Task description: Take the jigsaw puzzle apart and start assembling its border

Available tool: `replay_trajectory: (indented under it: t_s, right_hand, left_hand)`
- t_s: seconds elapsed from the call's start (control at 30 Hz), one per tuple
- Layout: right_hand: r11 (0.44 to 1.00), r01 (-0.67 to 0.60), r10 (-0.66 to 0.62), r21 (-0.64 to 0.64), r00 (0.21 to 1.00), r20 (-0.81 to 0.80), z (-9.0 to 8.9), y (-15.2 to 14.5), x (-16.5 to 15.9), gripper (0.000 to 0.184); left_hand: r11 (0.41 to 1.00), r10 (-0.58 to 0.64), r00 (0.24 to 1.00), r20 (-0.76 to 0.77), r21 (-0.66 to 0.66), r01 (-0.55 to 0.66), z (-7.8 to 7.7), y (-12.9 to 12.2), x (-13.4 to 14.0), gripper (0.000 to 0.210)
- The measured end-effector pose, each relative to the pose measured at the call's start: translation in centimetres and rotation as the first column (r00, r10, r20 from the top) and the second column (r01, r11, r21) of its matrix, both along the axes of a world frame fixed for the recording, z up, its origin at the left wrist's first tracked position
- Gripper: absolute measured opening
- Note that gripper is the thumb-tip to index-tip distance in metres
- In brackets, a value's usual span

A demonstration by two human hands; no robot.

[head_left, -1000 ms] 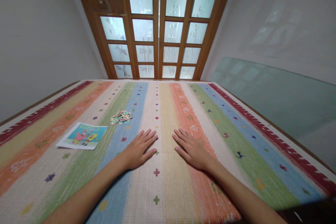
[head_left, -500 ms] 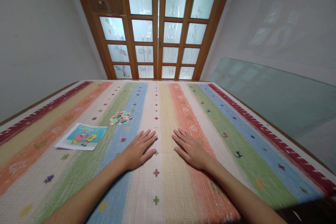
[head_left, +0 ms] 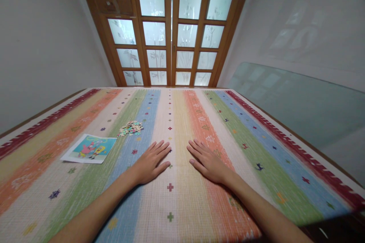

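Note:
Palm down on the striped tablecloth (head_left: 182, 205), my left hand (head_left: 152, 162) lies flat with its fingers stretched out and nothing under them that I can see. My right hand (head_left: 207, 161) rests the same way a short distance to the right, thumb and fingers pointing inward. Beyond my left hand is a loose pile of jigsaw puzzle pieces (head_left: 130, 128), light-coloured and teal. To the left of that hand a printed cartoon picture (head_left: 90, 149) lies on the cloth, showing a pink starfish and a yellow sponge figure on blue. Neither hand touches the pieces or the picture.
Wooden double doors (head_left: 171, 53) with frosted panes stand past the table's far edge. A pale green glass panel (head_left: 296, 102) leans along the right wall (head_left: 310, 15). Another plain wall (head_left: 42, 45) rises on the left. The table's near right corner edge shows at the bottom right.

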State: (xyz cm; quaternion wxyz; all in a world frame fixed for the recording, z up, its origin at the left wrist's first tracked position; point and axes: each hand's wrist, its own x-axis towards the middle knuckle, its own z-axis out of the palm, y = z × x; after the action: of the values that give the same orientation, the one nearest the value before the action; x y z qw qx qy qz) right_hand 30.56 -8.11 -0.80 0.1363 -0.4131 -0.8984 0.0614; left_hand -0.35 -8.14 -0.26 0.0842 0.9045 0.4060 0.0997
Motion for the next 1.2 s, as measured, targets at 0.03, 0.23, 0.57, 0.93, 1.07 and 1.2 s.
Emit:
replay_trajectory:
  t_s: [0.03, 0.23, 0.57, 0.93, 1.07, 1.2]
  right_hand:
    - [1.000, 0.001, -0.001, 0.000, 1.000, -0.002, 0.00, -0.01, -0.02, 0.055]
    - [1.000, 0.005, -0.005, 0.006, 1.000, -0.027, -0.22, -0.04, -0.05, 0.054]
    - [1.000, 0.002, -0.003, -0.016, 1.000, -0.011, 0.11, 0.00, -0.01, 0.055]
    - [1.000, 0.004, -0.004, -0.010, 1.000, -0.015, 0.13, -0.03, -0.08, 0.055]
    - [1.000, 0.009, -0.009, 0.001, 0.999, -0.031, 0.01, -0.05, -0.06, 0.054]
    - [1.000, 0.012, -0.012, -0.001, 1.000, -0.022, 0.05, -0.10, -0.08, 0.054]
  left_hand:
    - [1.000, -0.001, 1.000, 0.002, 0.004, 0.001, -0.01, 0.00, 0.00, 0.059]
    - [1.000, -0.001, 1.000, -0.004, 0.009, 0.001, -0.07, 0.04, 0.00, 0.060]
    - [1.000, 0.002, 1.000, -0.008, 0.010, -0.002, 0.22, -0.03, 0.10, 0.060]
    - [1.000, 0.000, 1.000, 0.001, 0.025, 0.000, 0.07, -0.06, 0.05, 0.060]
    - [1.000, 0.001, 1.000, -0.004, 0.012, -0.001, 0.10, -0.04, 0.13, 0.061]
    - [1.000, 0.008, 1.000, -0.009, 0.017, -0.008, 0.03, -0.03, 0.18, 0.061]
